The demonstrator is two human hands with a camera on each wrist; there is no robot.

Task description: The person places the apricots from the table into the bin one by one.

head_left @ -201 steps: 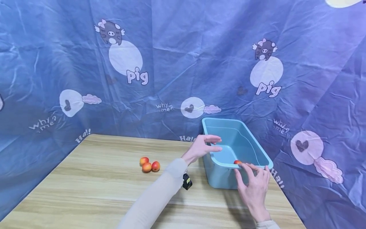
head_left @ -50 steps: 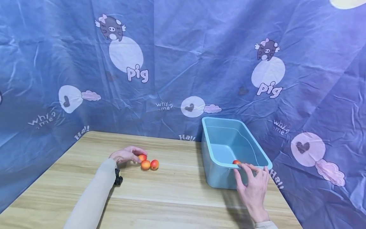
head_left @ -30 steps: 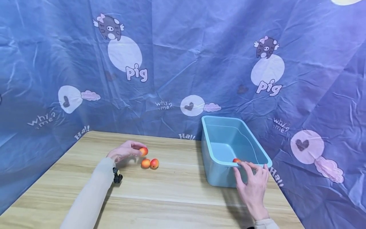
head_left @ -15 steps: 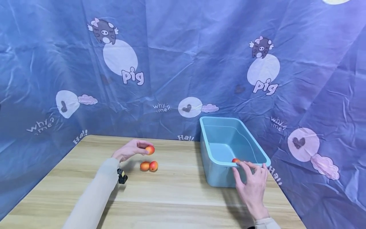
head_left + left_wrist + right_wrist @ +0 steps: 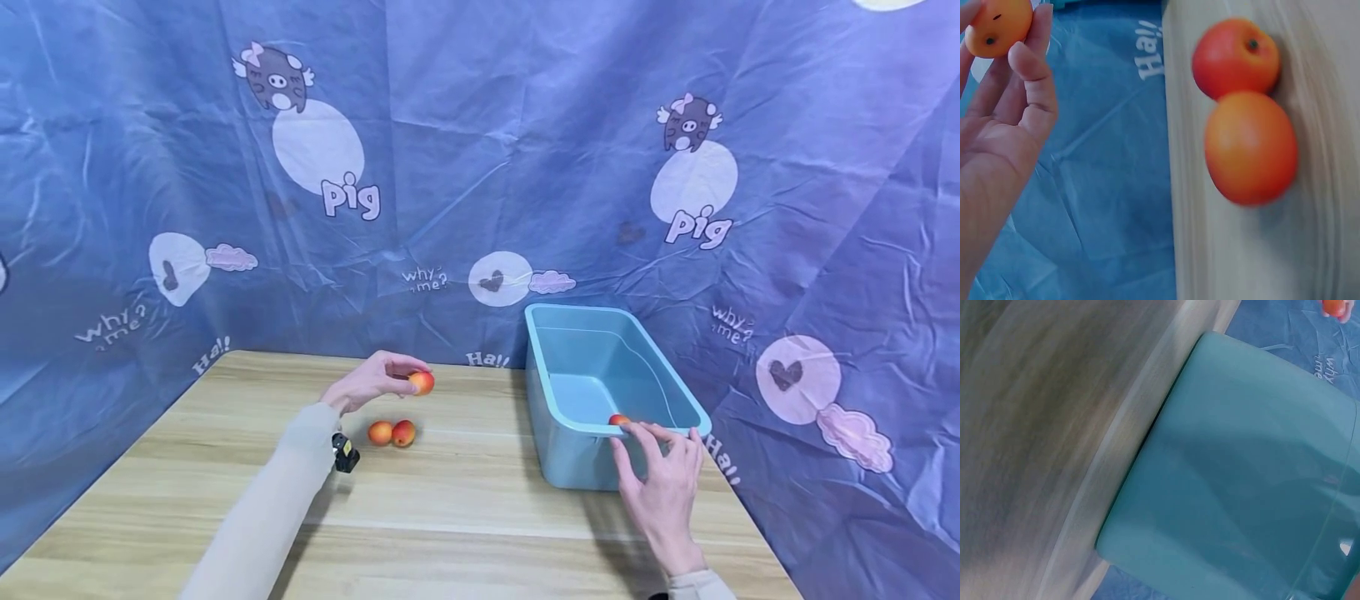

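Note:
Raised over the table's back part, my left hand (image 5: 372, 381) pinches a small orange-red fruit (image 5: 422, 383), apricot-like, between thumb and fingers. The left wrist view shows this fruit (image 5: 1000, 25) at the fingertips, a small dark dimple on it. Below it on the table lie two similar fruits, a yellower one (image 5: 380, 433) and a redder one (image 5: 403, 433), side by side. My right hand (image 5: 663, 492) holds the near rim of a blue plastic bin (image 5: 558, 442), fingers over the edge, thumb against the outside. Another fruit (image 5: 618, 420) shows inside, partly hidden by the rim.
The bin stands at the right of the wooden table (image 5: 450, 533), its open top tilted into view. A blue printed cloth (image 5: 442, 167) hangs behind the table and along its sides. A black wrist camera (image 5: 345, 454) sits under my left wrist.
Earlier my left hand was above the bin; it then went to the cluster of three fruits, picked up one, lifted it and is now moving right. My right hand has stayed on the rim.

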